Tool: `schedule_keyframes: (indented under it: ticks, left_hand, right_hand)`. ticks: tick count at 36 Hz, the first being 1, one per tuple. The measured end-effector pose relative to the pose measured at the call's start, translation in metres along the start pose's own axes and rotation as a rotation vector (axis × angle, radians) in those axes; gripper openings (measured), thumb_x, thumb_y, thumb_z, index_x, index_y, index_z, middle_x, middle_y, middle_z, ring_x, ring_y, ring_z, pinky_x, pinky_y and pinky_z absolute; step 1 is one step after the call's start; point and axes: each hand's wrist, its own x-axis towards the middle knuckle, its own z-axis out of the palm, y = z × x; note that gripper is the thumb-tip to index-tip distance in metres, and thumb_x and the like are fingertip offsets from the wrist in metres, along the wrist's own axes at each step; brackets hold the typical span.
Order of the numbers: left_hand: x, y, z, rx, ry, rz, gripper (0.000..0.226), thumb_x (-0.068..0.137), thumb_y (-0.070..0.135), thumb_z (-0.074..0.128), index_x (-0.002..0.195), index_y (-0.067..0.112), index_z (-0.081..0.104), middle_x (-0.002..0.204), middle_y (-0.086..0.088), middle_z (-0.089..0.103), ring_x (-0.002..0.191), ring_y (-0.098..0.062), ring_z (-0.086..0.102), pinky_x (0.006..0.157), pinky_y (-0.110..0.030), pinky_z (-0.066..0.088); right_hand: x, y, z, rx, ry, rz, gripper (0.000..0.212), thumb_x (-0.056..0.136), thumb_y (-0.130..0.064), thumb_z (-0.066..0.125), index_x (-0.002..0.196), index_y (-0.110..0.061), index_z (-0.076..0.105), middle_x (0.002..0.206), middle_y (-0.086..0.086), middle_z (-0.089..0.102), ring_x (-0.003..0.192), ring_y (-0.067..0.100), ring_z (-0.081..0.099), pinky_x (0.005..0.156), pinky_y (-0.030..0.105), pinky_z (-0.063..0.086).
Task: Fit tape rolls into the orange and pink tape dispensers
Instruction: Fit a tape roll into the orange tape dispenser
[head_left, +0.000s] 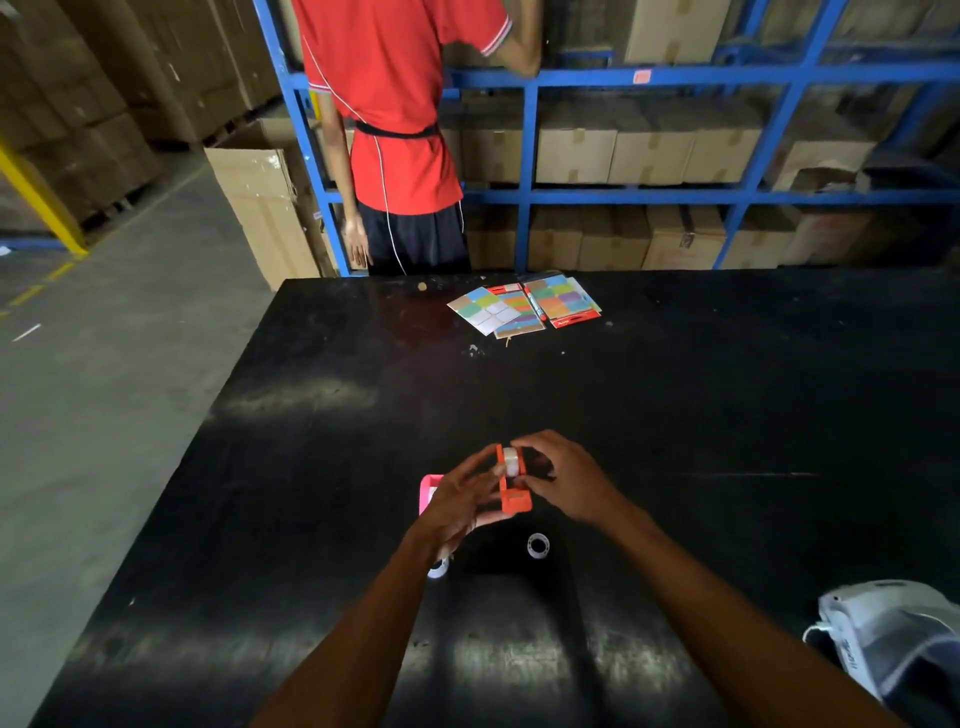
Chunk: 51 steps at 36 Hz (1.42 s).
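Observation:
The orange tape dispenser is held above the black table near its middle front. My left hand grips its left side and underside. A clear tape roll sits in the dispenser's top, and the fingers of my right hand pinch that roll and the dispenser's right side. The pink tape dispenser lies on the table just left of my left hand, mostly hidden by it. One loose tape roll lies flat below the dispensers. Another tape roll peeks out under my left wrist.
Packs of coloured sticky labels lie at the table's far edge. A white plastic-wrapped item rests at the near right corner. A person in a red shirt stands behind the table at blue shelving full of cartons. Concrete floor lies to the left.

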Motion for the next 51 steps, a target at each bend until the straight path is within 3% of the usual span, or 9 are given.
schedule_keyframes:
  ticks: [3, 6, 10, 15, 26, 34, 40, 45, 51]
  left_hand:
    - [0.0, 0.0, -0.001, 0.005, 0.019, 0.003, 0.024, 0.096, 0.023, 0.056, 0.116, 0.035, 0.063, 0.112, -0.006, 0.075, 0.103, -0.028, 0.072, 0.084, -0.041, 0.06]
    - [0.002, 0.0, -0.002, 0.011, 0.038, 0.014, 0.035, 0.095, 0.024, 0.059, 0.129, 0.028, 0.056, 0.117, -0.008, 0.073, 0.104, -0.03, 0.072, 0.085, -0.042, 0.059]
    - [0.003, 0.004, -0.004, 0.013, 0.046, 0.021, 0.039, 0.091, 0.025, 0.062, 0.129, 0.028, 0.056, 0.119, -0.01, 0.071, 0.105, -0.031, 0.071, 0.087, -0.043, 0.058]
    - [0.006, 0.003, -0.005, 0.014, 0.04, 0.027, 0.038, 0.092, 0.022, 0.064, 0.129, 0.025, 0.057, 0.118, -0.012, 0.072, 0.105, -0.035, 0.071, 0.089, -0.047, 0.057]
    - [0.011, 0.0, -0.012, 0.036, 0.065, 0.037, 0.04, 0.091, 0.022, 0.066, 0.13, 0.022, 0.055, 0.117, -0.014, 0.072, 0.104, -0.038, 0.071, 0.096, -0.057, 0.053]
    - [0.014, -0.002, -0.016, 0.05, 0.115, 0.033, 0.035, 0.089, 0.018, 0.068, 0.123, 0.024, 0.062, 0.115, -0.016, 0.072, 0.102, -0.038, 0.071, 0.091, -0.057, 0.056]
    - [0.015, 0.004, -0.016, 0.052, 0.155, 0.044, 0.031, 0.092, 0.012, 0.063, 0.121, 0.023, 0.062, 0.11, -0.014, 0.074, 0.098, -0.035, 0.072, 0.075, -0.042, 0.061]
    - [0.019, 0.004, -0.016, 0.045, 0.191, 0.038, 0.035, 0.09, 0.012, 0.065, 0.124, 0.02, 0.061, 0.11, -0.016, 0.074, 0.102, -0.04, 0.07, 0.08, -0.048, 0.061]
    - [0.02, 0.004, -0.016, 0.051, 0.181, 0.048, 0.032, 0.091, 0.016, 0.064, 0.122, 0.025, 0.062, 0.11, -0.015, 0.074, 0.101, -0.036, 0.071, 0.085, -0.05, 0.06]
  right_hand:
    - [0.0, -0.006, 0.002, -0.058, 0.028, -0.038, 0.048, 0.082, -0.023, 0.073, 0.126, -0.03, 0.053, 0.128, -0.01, 0.053, 0.117, 0.007, 0.053, 0.099, 0.036, 0.051]
    - [0.0, -0.013, 0.002, -0.105, 0.083, -0.099, 0.037, 0.085, -0.028, 0.07, 0.119, -0.029, 0.056, 0.125, -0.009, 0.054, 0.113, 0.006, 0.054, 0.097, 0.033, 0.05]
    - [0.002, -0.019, 0.001, -0.146, 0.112, -0.156, 0.024, 0.087, -0.033, 0.064, 0.11, -0.031, 0.057, 0.118, -0.01, 0.058, 0.108, 0.005, 0.056, 0.096, 0.035, 0.05]
    - [0.006, -0.02, 0.0, -0.224, 0.142, -0.21, 0.01, 0.086, -0.026, 0.067, 0.095, -0.028, 0.062, 0.112, -0.011, 0.063, 0.107, 0.003, 0.057, 0.099, 0.037, 0.046]
    - [0.005, -0.031, -0.004, -0.246, 0.083, -0.195, 0.005, 0.087, -0.025, 0.067, 0.089, -0.024, 0.063, 0.108, -0.011, 0.055, 0.105, 0.003, 0.05, 0.098, 0.025, 0.033]
    - [-0.003, -0.038, -0.005, -0.192, 0.085, -0.217, 0.005, 0.086, -0.027, 0.068, 0.089, -0.023, 0.067, 0.1, -0.012, 0.052, 0.099, 0.003, 0.048, 0.09, 0.031, 0.042]
    - [-0.015, -0.037, 0.0, -0.159, 0.096, -0.236, 0.005, 0.084, -0.029, 0.067, 0.088, -0.025, 0.067, 0.099, -0.014, 0.053, 0.097, 0.001, 0.048, 0.087, 0.031, 0.042]
    - [-0.026, -0.037, 0.008, -0.141, 0.108, -0.233, 0.006, 0.083, -0.03, 0.067, 0.084, -0.024, 0.066, 0.097, -0.012, 0.056, 0.094, 0.005, 0.05, 0.084, 0.031, 0.042]
    - [-0.033, -0.03, 0.023, -0.161, 0.104, -0.216, 0.004, 0.083, -0.031, 0.066, 0.085, -0.028, 0.065, 0.094, -0.01, 0.057, 0.09, 0.009, 0.052, 0.078, 0.035, 0.044]
